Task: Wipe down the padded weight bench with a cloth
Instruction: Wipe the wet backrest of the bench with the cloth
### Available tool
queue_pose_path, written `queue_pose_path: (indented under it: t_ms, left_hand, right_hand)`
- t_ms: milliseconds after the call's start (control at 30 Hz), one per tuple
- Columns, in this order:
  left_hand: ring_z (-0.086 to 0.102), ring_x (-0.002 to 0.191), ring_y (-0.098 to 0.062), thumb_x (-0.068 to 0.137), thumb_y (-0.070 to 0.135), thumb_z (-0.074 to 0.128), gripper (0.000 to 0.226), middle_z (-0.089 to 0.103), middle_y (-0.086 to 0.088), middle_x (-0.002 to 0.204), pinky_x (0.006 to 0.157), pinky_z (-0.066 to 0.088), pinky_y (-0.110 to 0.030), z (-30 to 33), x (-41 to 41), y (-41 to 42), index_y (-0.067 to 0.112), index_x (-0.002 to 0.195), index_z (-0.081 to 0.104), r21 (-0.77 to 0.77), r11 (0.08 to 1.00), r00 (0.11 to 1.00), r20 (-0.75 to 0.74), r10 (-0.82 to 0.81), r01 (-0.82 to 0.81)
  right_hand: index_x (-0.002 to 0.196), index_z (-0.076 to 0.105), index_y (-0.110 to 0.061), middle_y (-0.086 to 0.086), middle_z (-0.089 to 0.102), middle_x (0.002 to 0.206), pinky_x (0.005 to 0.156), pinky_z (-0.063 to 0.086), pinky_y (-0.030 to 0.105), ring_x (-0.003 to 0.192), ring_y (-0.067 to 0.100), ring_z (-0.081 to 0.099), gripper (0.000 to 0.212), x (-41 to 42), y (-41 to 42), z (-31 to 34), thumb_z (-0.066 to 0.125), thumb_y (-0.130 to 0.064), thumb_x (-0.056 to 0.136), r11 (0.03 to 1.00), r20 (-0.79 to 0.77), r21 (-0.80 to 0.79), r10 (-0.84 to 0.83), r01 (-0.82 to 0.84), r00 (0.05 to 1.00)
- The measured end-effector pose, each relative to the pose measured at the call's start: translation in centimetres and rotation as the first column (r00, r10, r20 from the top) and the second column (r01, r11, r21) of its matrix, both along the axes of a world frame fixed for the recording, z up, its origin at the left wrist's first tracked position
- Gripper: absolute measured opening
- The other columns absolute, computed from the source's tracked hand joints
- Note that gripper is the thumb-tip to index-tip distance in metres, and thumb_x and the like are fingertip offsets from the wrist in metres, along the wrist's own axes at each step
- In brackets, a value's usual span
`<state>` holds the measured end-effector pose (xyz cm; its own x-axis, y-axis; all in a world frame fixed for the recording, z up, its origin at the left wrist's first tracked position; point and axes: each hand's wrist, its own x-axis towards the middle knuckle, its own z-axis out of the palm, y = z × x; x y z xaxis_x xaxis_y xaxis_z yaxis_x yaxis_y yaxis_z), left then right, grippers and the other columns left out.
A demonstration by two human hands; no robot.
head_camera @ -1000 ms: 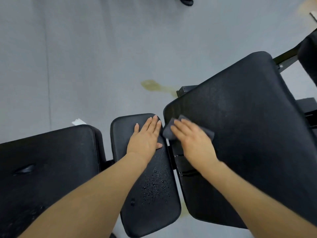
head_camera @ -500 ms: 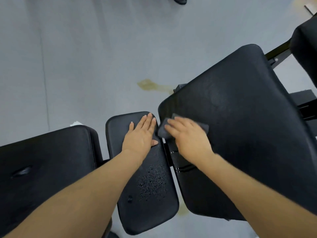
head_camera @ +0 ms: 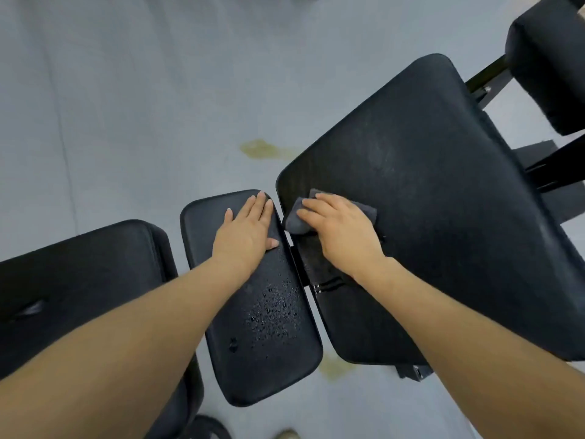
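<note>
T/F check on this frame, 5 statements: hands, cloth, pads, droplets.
1. The right hand presses the grey cloth on the large back pad. True.
2. The left hand holds a spray bottle. False: it lies flat and empty on the small seat pad.
3. Water droplets sit on the small seat pad. True.
4. The cloth is at the far top end of the large back pad. False: it is at the pad's corner next to the seat pad.
5. The two hands touch each other. False: a gap between the pads separates them.
</note>
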<state>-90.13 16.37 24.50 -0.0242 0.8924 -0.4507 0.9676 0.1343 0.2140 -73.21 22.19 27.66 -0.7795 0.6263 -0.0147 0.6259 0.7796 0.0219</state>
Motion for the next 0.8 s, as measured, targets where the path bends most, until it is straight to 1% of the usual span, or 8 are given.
queue_pose_path:
  t_ms: [167, 267, 333, 400, 467, 567, 667, 800]
  left_hand:
    - [0.005, 0.148, -0.017, 0.098, 0.037, 0.038, 0.065, 0.0, -0.001, 0.16, 0.118, 0.006, -0.044, 1.5, 1.1, -2.1, 0.015, 0.151, 0.007, 0.118, 0.99, 0.994, -0.08, -0.072, 0.081]
    - [0.007, 0.147, -0.017, 0.096, 0.038, 0.044, 0.07, 0.0, 0.001, 0.16, 0.119, 0.005, -0.042, 2.3, 2.6, -5.5, 0.016, 0.151, 0.007, 0.139, 0.982, 0.992, -0.043, -0.122, 0.126]
    - [0.005, 0.147, -0.018, 0.092, 0.042, 0.05, 0.08, -0.002, 0.0, 0.16, 0.119, 0.005, -0.04, 2.5, 3.3, -7.3, 0.015, 0.151, 0.003, 0.092, 0.99, 0.994, -0.007, -0.107, 0.108]
    - [0.001, 0.148, -0.02, 0.087, 0.046, 0.056, 0.093, -0.006, -0.001, 0.16, 0.12, 0.006, -0.04, 2.2, 4.1, -8.5, 0.014, 0.151, -0.002, 0.026, 0.995, 0.995, 0.014, -0.094, 0.094]
    - [-0.004, 0.148, -0.02, 0.086, 0.046, 0.058, 0.097, -0.01, -0.002, 0.159, 0.12, 0.008, -0.039, 1.8, 4.4, -9.0, 0.013, 0.151, -0.007, -0.015, 0.997, 0.997, 0.027, -0.076, 0.077]
    - [-0.008, 0.147, -0.021, 0.086, 0.043, 0.059, 0.098, -0.014, -0.002, 0.159, 0.12, 0.008, -0.04, 1.6, 4.6, -8.9, 0.013, 0.15, -0.009, -0.052, 0.997, 0.998, 0.046, -0.053, 0.056]
    - [-0.01, 0.147, -0.021, 0.087, 0.04, 0.059, 0.098, -0.015, -0.002, 0.159, 0.12, 0.009, -0.041, 1.8, 4.8, -8.7, 0.013, 0.15, -0.01, -0.085, 0.995, 0.998, 0.038, -0.053, 0.056]
    - [-0.011, 0.147, -0.023, 0.088, 0.039, 0.058, 0.097, -0.018, -0.004, 0.158, 0.12, 0.01, -0.043, 1.9, 5.2, -8.7, 0.011, 0.149, -0.012, -0.115, 0.992, 0.998, 0.009, -0.057, 0.058]
  right_hand:
    - [0.101, 0.072, -0.019, 0.0, 0.07, 0.111, 0.093, 0.048, 0.04, 0.106, 0.026, 0.063, 0.049, 3.6, -5.3, 0.7, 0.074, -0.004, 0.054, 0.972, 0.087, -0.23, 0.062, -0.041, 0.994]
    - [0.11, 0.069, -0.019, -0.001, 0.064, 0.122, 0.103, 0.039, 0.035, 0.12, 0.025, 0.053, 0.053, 4.3, -6.5, 3.1, 0.066, 0.0, 0.061, 0.922, 0.212, -0.388, 0.096, -0.007, 0.973]
    - [0.113, 0.067, -0.016, 0.0, 0.061, 0.126, 0.103, 0.034, 0.032, 0.123, 0.025, 0.047, 0.053, 3.9, -4.8, 4.8, 0.058, 0.001, 0.064, 0.937, 0.243, -0.346, 0.037, 0.051, 0.969]
    - [0.109, 0.069, -0.011, 0.007, 0.064, 0.119, 0.097, 0.037, 0.036, 0.115, 0.032, 0.052, 0.051, 4.0, -1.6, 6.3, 0.054, 0.004, 0.063, 0.966, 0.082, -0.206, -0.139, 0.153, 0.987]
    - [0.116, 0.065, -0.011, 0.007, 0.062, 0.125, 0.1, 0.036, 0.038, 0.117, 0.033, 0.051, 0.051, 4.5, 0.3, 6.4, 0.055, 0.005, 0.069, 0.969, 0.005, -0.067, -0.24, 0.24, 0.971]
    - [0.116, 0.064, -0.008, 0.009, 0.062, 0.125, 0.101, 0.043, 0.044, 0.116, 0.033, 0.054, 0.05, 5.3, -2.5, 3.4, 0.053, 0.0, 0.068, 0.976, -0.026, -0.016, -0.219, 0.218, 0.975]
    - [0.11, 0.068, -0.012, 0.004, 0.066, 0.118, 0.093, 0.05, 0.041, 0.109, 0.029, 0.061, 0.052, 6.3, -6.9, 1.2, 0.034, -0.01, 0.07, 0.985, -0.009, -0.072, -0.157, 0.155, 0.988]
    - [0.102, 0.073, -0.016, 0.002, 0.07, 0.11, 0.088, 0.054, 0.039, 0.104, 0.026, 0.065, 0.049, 7.2, -9.1, 2.1, 0.052, -0.002, 0.06, 0.986, 0.005, -0.162, -0.025, 0.026, 1.0]
